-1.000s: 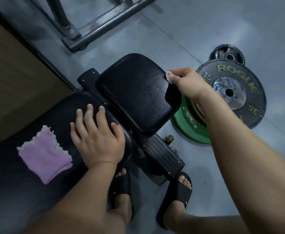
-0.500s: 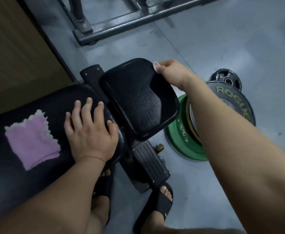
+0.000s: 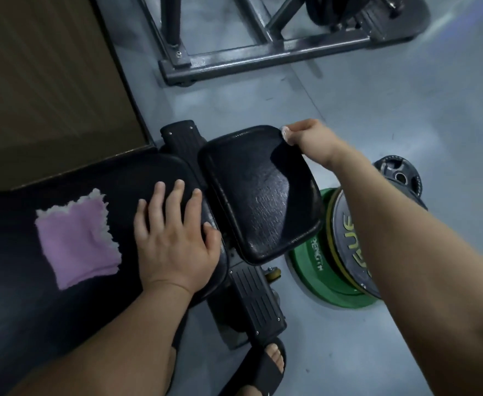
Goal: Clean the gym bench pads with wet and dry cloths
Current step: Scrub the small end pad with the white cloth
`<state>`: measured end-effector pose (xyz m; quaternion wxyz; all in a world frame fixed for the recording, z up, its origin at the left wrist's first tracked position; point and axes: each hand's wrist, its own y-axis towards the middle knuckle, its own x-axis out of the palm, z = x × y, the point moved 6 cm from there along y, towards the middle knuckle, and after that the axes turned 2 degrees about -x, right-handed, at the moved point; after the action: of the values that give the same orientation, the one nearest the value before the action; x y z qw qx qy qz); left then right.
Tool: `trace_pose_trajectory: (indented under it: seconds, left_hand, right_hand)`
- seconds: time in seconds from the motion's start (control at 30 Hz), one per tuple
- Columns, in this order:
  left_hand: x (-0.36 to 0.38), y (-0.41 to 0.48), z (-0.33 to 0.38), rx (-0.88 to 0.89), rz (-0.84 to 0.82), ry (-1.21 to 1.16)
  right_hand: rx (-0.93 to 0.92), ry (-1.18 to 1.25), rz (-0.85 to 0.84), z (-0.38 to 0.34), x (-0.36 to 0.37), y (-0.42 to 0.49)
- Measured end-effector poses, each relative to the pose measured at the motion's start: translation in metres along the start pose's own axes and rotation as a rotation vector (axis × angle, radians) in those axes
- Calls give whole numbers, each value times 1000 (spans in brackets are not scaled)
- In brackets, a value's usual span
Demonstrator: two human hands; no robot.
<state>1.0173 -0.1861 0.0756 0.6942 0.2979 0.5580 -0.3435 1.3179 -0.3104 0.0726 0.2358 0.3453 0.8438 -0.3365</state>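
Long bench pad (image 3: 20, 295) ends beside the smaller seat pad (image 3: 251, 201), open floor (image 3: 377, 110) beyond. Left hand (image 3: 174, 241) lies flat, fingers spread, at the surface's end beside a pink cloth (image 3: 77, 241). Right hand (image 3: 310, 138) pinches a white cloth (image 3: 285, 135) on the seat's far corner.

The right hand (image 3: 309, 141) hides nearly all of a pale cloth (image 3: 285, 133); only a frayed edge shows at the far corner of the seat pad (image 3: 257, 195). The forearm (image 3: 406, 252) covers much of the stacked plates (image 3: 311, 270) and their lettering. The long pad (image 3: 11, 281) runs off the left edge, the rack (image 3: 263, 52) off the top.
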Motion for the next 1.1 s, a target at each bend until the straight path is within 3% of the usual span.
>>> trace_pose_trajectory:
  seconds: [0.2, 0.4, 0.6, 0.77, 0.93, 1.1]
  left_hand:
    - [2, 3, -4, -1, -25, 14]
    - [3, 4, -3, -6, -30, 2]
    - [2, 3, -4, -7, -23, -10]
    - [3, 3, -4, -6, -27, -2]
    - [1, 2, -4, -1, -10, -5]
    - [2, 2, -5, -4, -6, -2]
  right_hand:
    - [-31, -94, -223, -63, 26, 33]
    - [-303, -741, -464, -136, 94, 34]
    - [-326, -757, -453, -138, 104, 39]
    - [-364, -922, -419, -141, 102, 36]
    - [-341, -815, -408, -147, 107, 15]
    - [-263, -873, -250, -129, 74, 14]
